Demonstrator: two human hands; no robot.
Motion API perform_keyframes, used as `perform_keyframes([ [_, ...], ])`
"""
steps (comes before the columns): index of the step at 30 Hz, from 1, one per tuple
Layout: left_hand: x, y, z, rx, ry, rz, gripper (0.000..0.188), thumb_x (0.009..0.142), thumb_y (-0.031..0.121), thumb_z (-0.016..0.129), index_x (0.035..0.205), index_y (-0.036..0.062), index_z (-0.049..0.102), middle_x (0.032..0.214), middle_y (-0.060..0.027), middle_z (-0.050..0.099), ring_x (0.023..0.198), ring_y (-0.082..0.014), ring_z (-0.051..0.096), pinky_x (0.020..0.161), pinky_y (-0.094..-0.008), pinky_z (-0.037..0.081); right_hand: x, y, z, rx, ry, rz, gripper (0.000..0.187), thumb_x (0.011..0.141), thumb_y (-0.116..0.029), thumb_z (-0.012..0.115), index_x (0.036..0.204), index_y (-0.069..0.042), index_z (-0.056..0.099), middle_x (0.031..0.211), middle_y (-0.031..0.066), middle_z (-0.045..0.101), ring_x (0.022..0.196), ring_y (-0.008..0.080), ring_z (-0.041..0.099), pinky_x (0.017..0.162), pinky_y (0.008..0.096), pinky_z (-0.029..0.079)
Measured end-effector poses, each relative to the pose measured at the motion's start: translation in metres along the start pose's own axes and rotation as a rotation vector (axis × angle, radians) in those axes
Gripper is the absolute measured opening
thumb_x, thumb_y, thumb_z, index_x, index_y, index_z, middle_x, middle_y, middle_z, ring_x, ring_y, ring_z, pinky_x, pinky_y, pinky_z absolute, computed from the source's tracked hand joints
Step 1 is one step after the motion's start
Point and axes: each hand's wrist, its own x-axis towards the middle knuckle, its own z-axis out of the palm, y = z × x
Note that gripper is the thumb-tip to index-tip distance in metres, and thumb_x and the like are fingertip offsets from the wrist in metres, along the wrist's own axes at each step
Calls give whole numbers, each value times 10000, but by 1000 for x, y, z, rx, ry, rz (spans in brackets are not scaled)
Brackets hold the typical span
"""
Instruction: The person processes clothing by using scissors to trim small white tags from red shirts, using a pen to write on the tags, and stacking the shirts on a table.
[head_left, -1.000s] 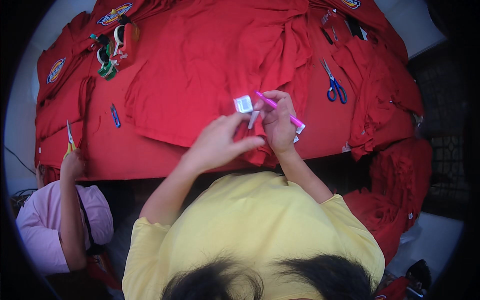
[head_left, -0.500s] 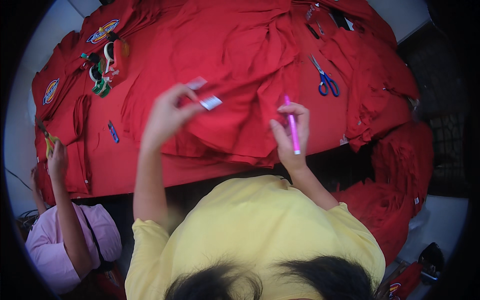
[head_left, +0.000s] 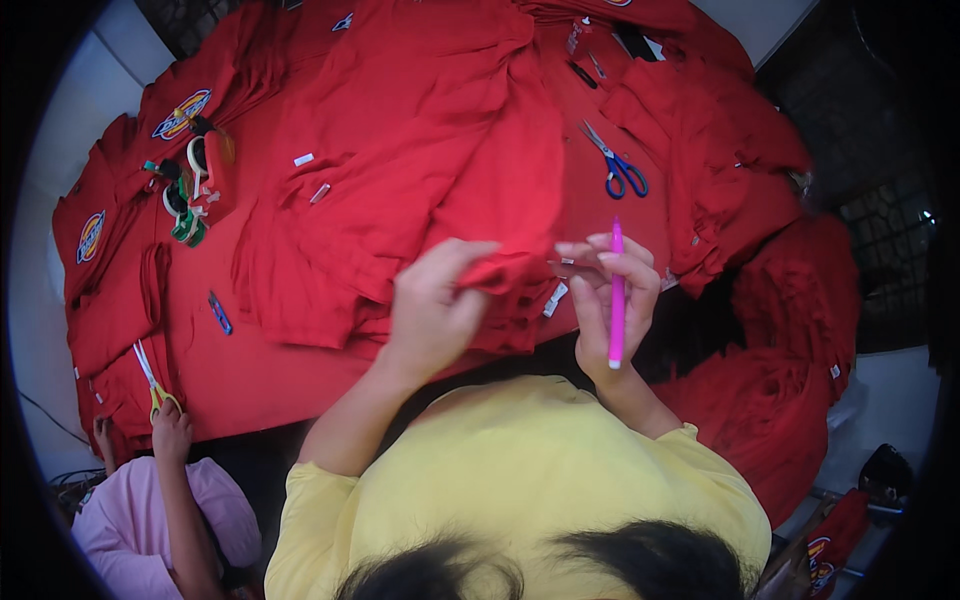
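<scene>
A red garment (head_left: 400, 190) is spread over the table in front of me, a small white label (head_left: 320, 193) lying on its left part. My left hand (head_left: 435, 310) is closed on the garment's near edge, where the cloth bunches up by my fingertips. Just right of it, my right hand (head_left: 592, 325) holds a bright pink pen (head_left: 617, 290) upright between thumb and fingers. Its fingertips reach toward the lifted cloth; whether they touch it I cannot tell. A white tag (head_left: 556, 299) hangs between my two hands.
Blue-handled scissors (head_left: 615, 165) lie to the right, a small blue thread snipper (head_left: 220, 313) to the left. Tape dispensers (head_left: 208, 175) stand at the left. Red garments (head_left: 700, 170) are piled at the right. A co-worker in pink holds yellow-handled scissors (head_left: 158, 388).
My left hand has left the white labels and moved right and nearer to the garment's near edge. My right hand, still with the pen, has shifted slightly right and nearer. The co-worker's scissors have come nearer.
</scene>
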Motion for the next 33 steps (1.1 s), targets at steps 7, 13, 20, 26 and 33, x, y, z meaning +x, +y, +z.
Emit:
perform_keyframes([
  [7,35,-116,-88,-612,446,-720,319,937,275,574,1039,-24,617,997,-67,648,896,-123,603,819,-271,475,28,67,13,-222,-149,296,340,863,59,539,1188,-14,470,1220,160,447,1102,267,553,767,277,581],
  [13,35,-142,-106,-443,408,-747,348,922,207,596,1147,-58,580,1075,-105,654,954,-146,619,855,-271,477,57,158,24,-504,-217,-136,377,796,54,579,1154,-24,489,1137,211,493,1068,383,534,787,413,529],
  [20,37,-143,-104,-656,448,-646,259,889,99,625,1115,-25,601,1060,-85,656,956,-134,619,887,-270,472,82,231,19,-518,-244,0,326,780,83,538,1079,-45,517,1095,191,481,955,409,557,772,453,481],
  [26,22,-145,-92,-384,514,-441,190,875,42,620,1060,2,632,1016,-29,651,943,-111,599,865,-244,457,112,230,10,-518,-139,-207,311,769,97,525,1060,-12,534,1036,187,501,923,359,555,806,404,462],
  [33,3,-49,-26,258,-9,-230,235,703,-27,641,916,67,678,860,-47,610,791,-185,564,720,-286,438,100,234,-49,-466,-95,-8,292,790,96,515,1064,-6,534,1030,123,512,884,219,567,833,321,462],
])
